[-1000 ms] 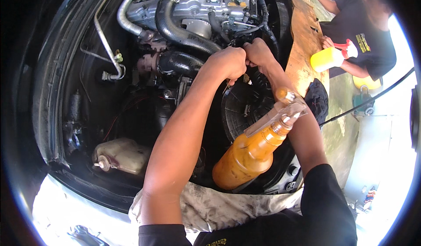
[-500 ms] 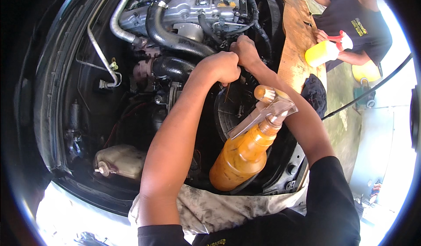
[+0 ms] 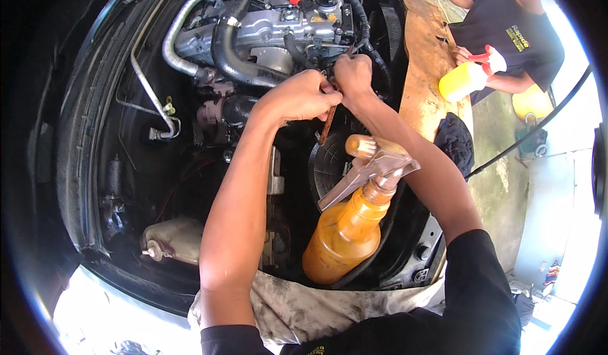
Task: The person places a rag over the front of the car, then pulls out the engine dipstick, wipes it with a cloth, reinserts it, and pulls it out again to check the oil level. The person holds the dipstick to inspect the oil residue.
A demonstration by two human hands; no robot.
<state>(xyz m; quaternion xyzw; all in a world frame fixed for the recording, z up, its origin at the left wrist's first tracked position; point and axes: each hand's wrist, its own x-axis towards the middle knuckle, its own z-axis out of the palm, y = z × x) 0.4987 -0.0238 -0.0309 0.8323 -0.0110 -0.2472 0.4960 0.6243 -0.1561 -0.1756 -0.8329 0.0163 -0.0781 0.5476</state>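
Over the engine, my left hand (image 3: 303,96) is closed with thumb and fingers pinched together. A narrow, rusty brown strip (image 3: 327,126) hangs below its fingertips, and the hand appears to grip its upper end. Just to the right, my right hand (image 3: 353,74) is curled into a fist, nearly touching the left. What it holds, if anything, is hidden behind its fingers. A black ribbed hose (image 3: 375,52) runs beyond the right hand. Nearer to me, an orange spray bottle (image 3: 345,238) with a clear trigger head leans in the engine bay between my forearms.
The silver engine cover (image 3: 266,25) and a thick black hose (image 3: 225,48) lie ahead. A whitish reservoir (image 3: 174,240) sits at lower left. Brown cardboard (image 3: 424,57) and a black cloth (image 3: 455,141) line the right edge. Beyond, another person's hand holds a yellow spray bottle (image 3: 459,81).
My left hand has moved slightly left and turned, so the thin strip below it now shows its broad side. My right hand has shifted little. The whole view has moved slightly.
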